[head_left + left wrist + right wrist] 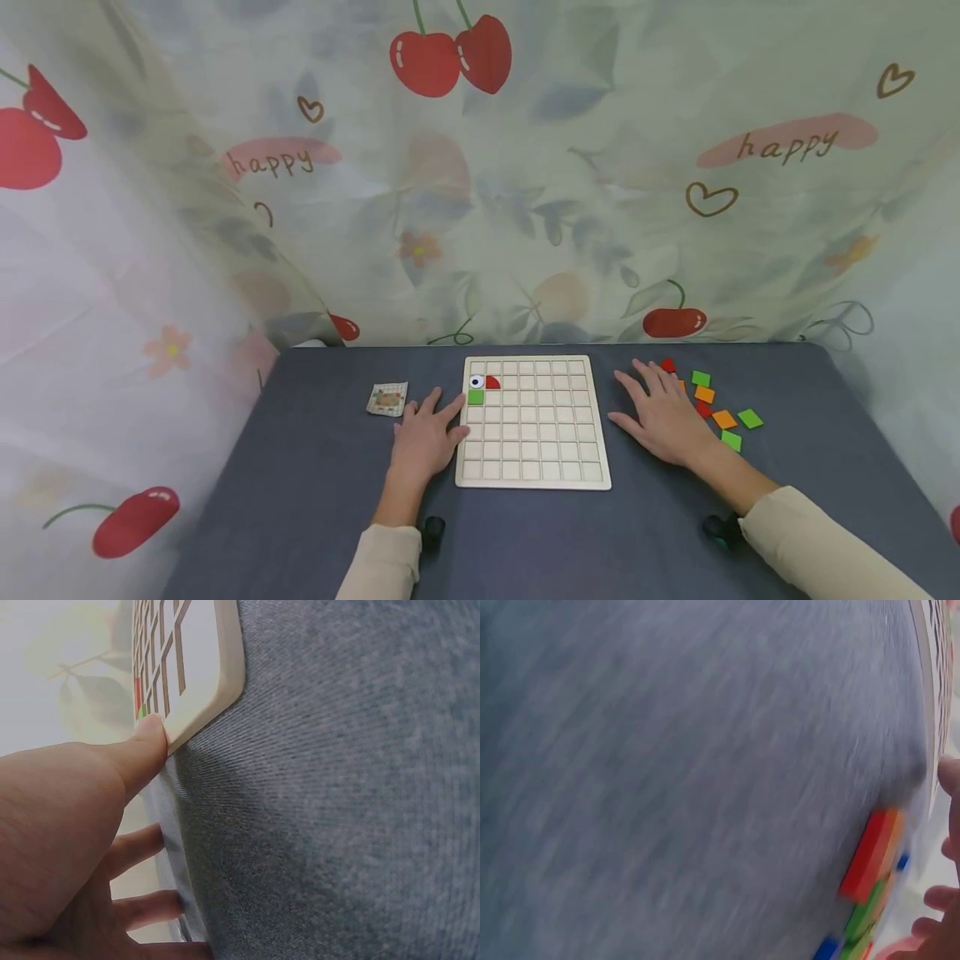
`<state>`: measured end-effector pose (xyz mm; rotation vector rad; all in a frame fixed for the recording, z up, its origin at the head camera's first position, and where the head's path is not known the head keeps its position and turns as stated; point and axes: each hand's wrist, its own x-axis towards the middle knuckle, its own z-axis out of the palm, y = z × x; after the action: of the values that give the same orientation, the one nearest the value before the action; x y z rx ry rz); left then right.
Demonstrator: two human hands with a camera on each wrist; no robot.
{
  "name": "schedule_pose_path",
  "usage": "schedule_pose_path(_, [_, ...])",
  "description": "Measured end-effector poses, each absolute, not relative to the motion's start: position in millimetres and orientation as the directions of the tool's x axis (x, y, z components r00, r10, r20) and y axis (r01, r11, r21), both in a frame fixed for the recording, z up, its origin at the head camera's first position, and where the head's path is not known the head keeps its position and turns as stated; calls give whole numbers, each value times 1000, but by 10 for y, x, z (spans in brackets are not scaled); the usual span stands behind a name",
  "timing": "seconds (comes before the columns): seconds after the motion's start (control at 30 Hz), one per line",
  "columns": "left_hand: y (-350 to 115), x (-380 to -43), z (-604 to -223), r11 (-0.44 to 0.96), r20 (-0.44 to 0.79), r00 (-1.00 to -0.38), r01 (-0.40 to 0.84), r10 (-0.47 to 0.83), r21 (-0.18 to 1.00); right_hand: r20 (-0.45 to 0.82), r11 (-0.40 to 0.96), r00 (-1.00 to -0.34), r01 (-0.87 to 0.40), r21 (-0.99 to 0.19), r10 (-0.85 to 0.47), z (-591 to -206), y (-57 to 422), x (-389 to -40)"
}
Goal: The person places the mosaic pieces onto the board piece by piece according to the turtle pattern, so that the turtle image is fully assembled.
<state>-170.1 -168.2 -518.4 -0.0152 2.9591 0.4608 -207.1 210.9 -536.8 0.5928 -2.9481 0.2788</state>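
A pale grid board lies on the dark cloth. In its upper left cells sit a round-eye tile, a red quarter-round tile and a green square tile. My left hand rests at the board's left edge, fingers spread; in the left wrist view its thumb touches the rim. My right hand, fingers extended and holding nothing visible, is between the board and the loose pieces. Nearby lie an orange tile, a green tile and a red tile, some partly hidden by the hand.
A small picture card lies left of the board, beyond my left hand. The grey-blue tablecloth covers the table. Behind it hangs a cherry-printed curtain. Black wrist devices show at both wrists.
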Motion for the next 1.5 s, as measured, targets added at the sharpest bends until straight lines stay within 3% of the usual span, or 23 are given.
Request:
schedule_pose_path(0.7, [-1679,-1692,-5178,952,-136,-991,-36,6,304,185,943,-963,-235,-236,-194,-5364,2783,-2105])
schedule_pose_path(1.5, [-1701,-1697,-5173,950,-137,-990,-31,13,310,146,933,-960,-267,-240,-237,-5335,2843,-2231])
